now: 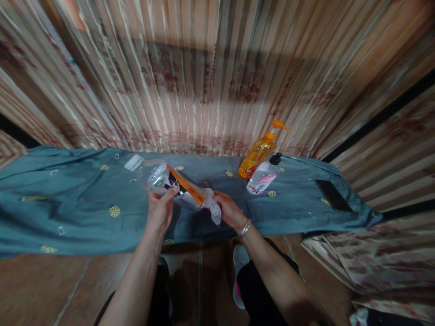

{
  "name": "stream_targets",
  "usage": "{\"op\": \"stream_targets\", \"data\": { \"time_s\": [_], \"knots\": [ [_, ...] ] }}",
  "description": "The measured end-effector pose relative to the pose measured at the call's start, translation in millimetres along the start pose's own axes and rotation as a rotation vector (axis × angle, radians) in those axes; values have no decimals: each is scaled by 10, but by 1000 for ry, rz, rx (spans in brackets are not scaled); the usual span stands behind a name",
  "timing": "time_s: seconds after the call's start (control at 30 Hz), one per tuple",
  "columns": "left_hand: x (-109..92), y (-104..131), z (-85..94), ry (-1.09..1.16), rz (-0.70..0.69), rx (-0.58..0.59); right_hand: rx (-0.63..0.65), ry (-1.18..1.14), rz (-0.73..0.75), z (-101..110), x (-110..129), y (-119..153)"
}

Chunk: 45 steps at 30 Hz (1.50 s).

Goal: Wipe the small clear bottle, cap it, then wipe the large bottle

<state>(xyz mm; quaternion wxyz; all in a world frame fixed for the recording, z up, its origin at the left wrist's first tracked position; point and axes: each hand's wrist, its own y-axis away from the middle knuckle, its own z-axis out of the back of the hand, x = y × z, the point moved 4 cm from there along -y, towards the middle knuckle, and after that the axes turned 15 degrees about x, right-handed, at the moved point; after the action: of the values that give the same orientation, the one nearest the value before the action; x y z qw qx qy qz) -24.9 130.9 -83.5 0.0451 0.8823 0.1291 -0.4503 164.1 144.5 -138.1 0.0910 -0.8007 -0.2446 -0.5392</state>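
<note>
A clear plastic bottle (156, 174) with a white cap and an orange, black and white label lies tilted above the cloth, cap end to the upper left. Its near side is gripped by my left hand (161, 206), thumb across the label. At the bottle's base, my right hand (228, 209) pinches a crumpled whitish, see-through piece (214, 209), a tissue or thin plastic; which one I cannot tell. Part of that piece hangs below the fingers and touches or nearly touches the bottle. A bracelet circles the right wrist.
An orange pump bottle (255, 156) and a clear bottle with a black pump (263, 176) stand right of my hands. Farther right lies a dark phone (333, 195). Green patterned cloth (84, 199) covers the narrow table. A striped curtain (190, 90) hangs behind.
</note>
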Motion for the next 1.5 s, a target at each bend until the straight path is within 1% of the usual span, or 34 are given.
{"op": "stream_targets", "data": {
  "time_s": [0.07,0.17,0.27,0.37,0.5,0.57,0.6,0.67,0.7,0.77,0.87,0.93,0.97,1.0,1.03,1.1,1.17,1.27,1.33,1.4,1.43,1.5],
  "knots": [
    [14,-12,6,30,16,-23,21,39,-15,-40,-44,10],
    [-18,-53,35,21,0,-21,55,130,-38,-103,-67,41],
    [-70,-88,70,-34,-57,-8,44,280,-39,-44,-1,81],
    [-108,-95,101,-116,-143,6,-54,501,-18,205,149,130],
    [-80,-86,194,-318,-172,-24,-279,863,29,625,367,185],
    [-58,-90,238,-436,-196,-17,-350,1027,28,735,418,163],
    [-50,-94,251,-482,-218,-3,-363,1099,20,746,422,133],
    [-38,-101,260,-560,-255,30,-345,1228,5,670,387,46],
    [-36,-102,260,-596,-266,37,-316,1284,3,585,350,-1],
    [-37,-100,254,-682,-267,36,-224,1381,16,340,240,-75],
    [-51,-94,239,-782,-266,41,-21,1471,74,-95,24,-68],
    [-54,-96,239,-791,-257,50,193,1566,161,-339,-95,25],
    [-51,-100,243,-781,-248,54,262,1609,190,-396,-121,89],
    [-45,-106,248,-769,-238,56,304,1635,194,-401,-120,158],
    [-36,-114,253,-758,-229,57,320,1653,169,-353,-91,226],
    [-17,-130,257,-749,-226,61,289,1684,30,-120,36,373],
    [3,-144,251,-769,-224,67,139,1721,-200,246,229,557],
    [12,-149,225,-809,-194,74,-29,1749,-358,727,522,907],
    [-5,-133,205,-819,-153,54,-119,1756,-433,948,633,1115],
    [-29,-106,183,-813,-116,42,-176,1747,-473,1047,663,1227],
    [-39,-93,172,-808,-107,46,-189,1739,-476,1047,652,1231],
    [-48,-70,165,-811,-108,55,-182,1721,-451,950,589,1132]
  ]
}}
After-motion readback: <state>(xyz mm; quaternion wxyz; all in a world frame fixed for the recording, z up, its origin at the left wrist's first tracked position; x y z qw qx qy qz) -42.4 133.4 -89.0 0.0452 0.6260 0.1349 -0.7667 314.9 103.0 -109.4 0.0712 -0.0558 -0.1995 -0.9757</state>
